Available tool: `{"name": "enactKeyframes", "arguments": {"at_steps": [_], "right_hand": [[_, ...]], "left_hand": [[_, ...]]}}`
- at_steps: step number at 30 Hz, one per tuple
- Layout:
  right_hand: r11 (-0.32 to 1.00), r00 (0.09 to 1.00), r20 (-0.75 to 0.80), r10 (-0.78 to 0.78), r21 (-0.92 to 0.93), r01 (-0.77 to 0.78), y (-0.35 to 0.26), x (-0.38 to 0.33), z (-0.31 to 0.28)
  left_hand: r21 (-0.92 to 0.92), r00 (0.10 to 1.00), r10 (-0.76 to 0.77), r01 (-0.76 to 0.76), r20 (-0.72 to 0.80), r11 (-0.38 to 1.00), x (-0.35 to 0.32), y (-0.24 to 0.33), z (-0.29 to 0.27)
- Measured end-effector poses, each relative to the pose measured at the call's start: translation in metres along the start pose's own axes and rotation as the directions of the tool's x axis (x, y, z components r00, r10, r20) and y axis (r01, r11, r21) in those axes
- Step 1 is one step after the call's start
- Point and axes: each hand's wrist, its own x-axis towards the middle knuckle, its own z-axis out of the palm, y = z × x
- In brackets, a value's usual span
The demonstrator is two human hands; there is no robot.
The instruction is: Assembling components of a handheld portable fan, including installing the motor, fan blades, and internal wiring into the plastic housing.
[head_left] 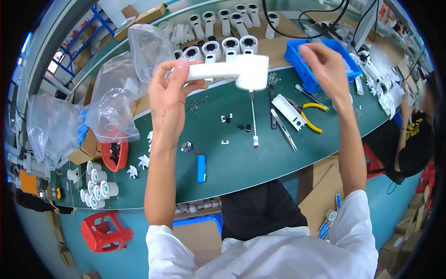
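My left hand (169, 88) is closed round the handle of a white plastic device housing (253, 72), raised over the bench with its wide, round head to the right. My right hand (325, 69) hangs above the blue bin (290, 53), fingers bent and blurred; whether anything is between them I cannot make out. Below the housing, a thin white cable (253, 118) with end plugs lies on the green bench top (223, 165). To its right are tweezers (284, 131), a white half-shell (288, 111) and yellow-handled pliers (312, 122). A blue battery cell (201, 168) is wired to a small circuit board (186, 147).
Several white devices (231, 45) stand along the back on cardboard. Plastic bags (111, 93) and a red bin (126, 160) of dark parts are at left, near white round parts (96, 186). A red stool (107, 231) is on the floor. Another person (409, 135) sits at right.
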Motion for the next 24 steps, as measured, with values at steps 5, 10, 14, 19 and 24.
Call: {"name": "enactKeyframes", "arguments": {"at_steps": [5,10,14,19,24], "right_hand": [[0.789,0.979,0.186,-0.079,0.612,-0.053,-0.028,-0.008,0.084],[0.688,0.986,0.131,-0.102,0.726,-0.025,-0.025,-0.01,0.107],[0.72,0.973,0.191,-0.132,0.693,-0.038,-0.02,-0.018,0.112],[0.675,0.969,0.191,-0.154,0.737,-0.038,0.001,-0.02,0.124],[0.221,0.969,0.184,0.167,0.951,-0.218,-0.039,-0.021,0.125]], "left_hand": [[-0.206,0.985,-0.172,0.172,0.016,0.963,-0.013,-0.042,0.004],[-0.247,0.819,-0.402,0.524,0.41,0.815,-0.032,-0.064,0.002],[-0.31,0.736,-0.444,0.639,0.511,0.704,-0.037,-0.067,0.005],[-0.289,0.735,-0.473,0.645,0.486,0.707,-0.044,-0.073,0.012],[-0.245,0.886,-0.266,0.373,0.38,0.895,-0.056,-0.071,0.015]]}}
